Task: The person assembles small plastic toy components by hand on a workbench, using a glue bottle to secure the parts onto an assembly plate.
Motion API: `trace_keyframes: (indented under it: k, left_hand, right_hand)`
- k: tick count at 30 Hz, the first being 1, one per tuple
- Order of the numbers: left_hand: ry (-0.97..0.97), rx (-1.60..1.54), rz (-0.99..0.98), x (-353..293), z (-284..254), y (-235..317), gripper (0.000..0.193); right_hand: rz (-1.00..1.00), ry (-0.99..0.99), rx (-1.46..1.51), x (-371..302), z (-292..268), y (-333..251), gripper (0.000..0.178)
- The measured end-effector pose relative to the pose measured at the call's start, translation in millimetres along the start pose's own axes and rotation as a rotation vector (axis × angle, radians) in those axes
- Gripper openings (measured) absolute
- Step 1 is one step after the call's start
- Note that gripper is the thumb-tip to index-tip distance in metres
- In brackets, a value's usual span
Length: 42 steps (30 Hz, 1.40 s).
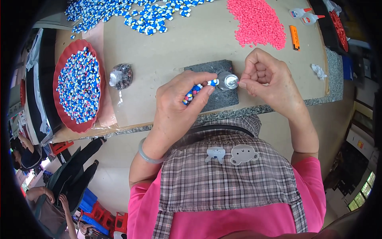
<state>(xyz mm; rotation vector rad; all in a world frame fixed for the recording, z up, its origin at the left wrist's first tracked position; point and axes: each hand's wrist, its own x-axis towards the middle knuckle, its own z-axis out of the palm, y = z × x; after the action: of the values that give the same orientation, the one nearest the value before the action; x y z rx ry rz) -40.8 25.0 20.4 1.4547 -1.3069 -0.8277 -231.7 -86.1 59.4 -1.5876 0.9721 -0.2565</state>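
Note:
My left hand (172,99) is closed around several small blue-and-white pieces (193,92), some with pink on them. Its thumb and forefinger pinch one blue-and-white piece (213,83) at the fingertips. Just right of that piece stands a small round silvery container (229,81), seen from above, on a dark grey slab (227,97). On the container's other side, my right hand (274,81) has thumb and forefinger pinched together. A tiny pink piece (239,83) shows at those fingertips; its exact shape is too small to tell.
A red scalloped tray (100,85) of blue, white and pink pieces lies left, beside a knotted plastic bag (121,76). Farther back are piles of blue-and-white pieces (149,20) and pink pieces (256,22), glue bottles (310,18) and an orange box (294,38). A person (51,203) is at lower left.

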Motion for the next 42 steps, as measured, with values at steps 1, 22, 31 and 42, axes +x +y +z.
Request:
trace_keyframes:
  k: [1,22,31,42]
  left_hand:
    - [0.001,-0.003,0.026,0.6,0.3,-0.3,0.018]
    - [-0.014,-0.084,0.046,3.9,9.2,7.1,0.017]
    - [0.005,0.025,0.197,5.4,13.3,5.9,0.020]
    - [0.043,-0.043,0.184,8.5,5.1,1.4,0.016]
  right_hand:
    - [-0.025,0.021,-0.045,-0.5,1.4,-1.3,0.020]
    - [-0.127,0.027,0.343,-3.0,15.5,-2.6,0.023]
    - [-0.097,0.051,0.260,-5.1,17.5,-6.4,0.023]
    - [-0.440,0.308,-0.261,-4.4,35.6,-11.9,0.018]
